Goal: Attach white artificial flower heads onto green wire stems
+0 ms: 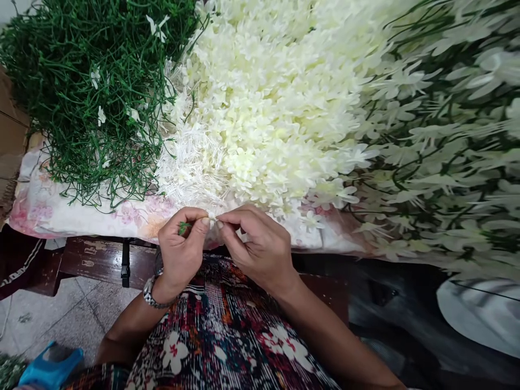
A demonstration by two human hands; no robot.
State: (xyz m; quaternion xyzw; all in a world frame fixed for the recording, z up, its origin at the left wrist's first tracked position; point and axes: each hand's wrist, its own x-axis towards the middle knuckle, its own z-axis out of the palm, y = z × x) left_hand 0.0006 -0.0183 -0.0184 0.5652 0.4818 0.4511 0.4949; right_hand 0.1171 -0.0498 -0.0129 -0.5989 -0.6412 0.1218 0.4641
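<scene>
My left hand (182,246), with a metal watch at the wrist, is closed in a pinch. A bit of green plastic flower stem (184,228) shows inside its curled fingers. My right hand (260,244) pinches from the other side, thumb against index finger. Between the two sets of fingertips is a small white flower piece (212,216), mostly covered by them. Just beyond my hands lies a heap of thin white stamens (190,162). Cream artificial petals (276,114) are piled behind and to the right, and green plastic stems (109,92) at the left.
A floral cloth (97,216) covers the work surface. Finished-looking white flowers on green stems (455,151) are heaped at the right. Below are a dark wooden bench (93,260), a blue plastic object (51,365) and a white rounded object (483,314). Cardboard (12,124) stands at the left edge.
</scene>
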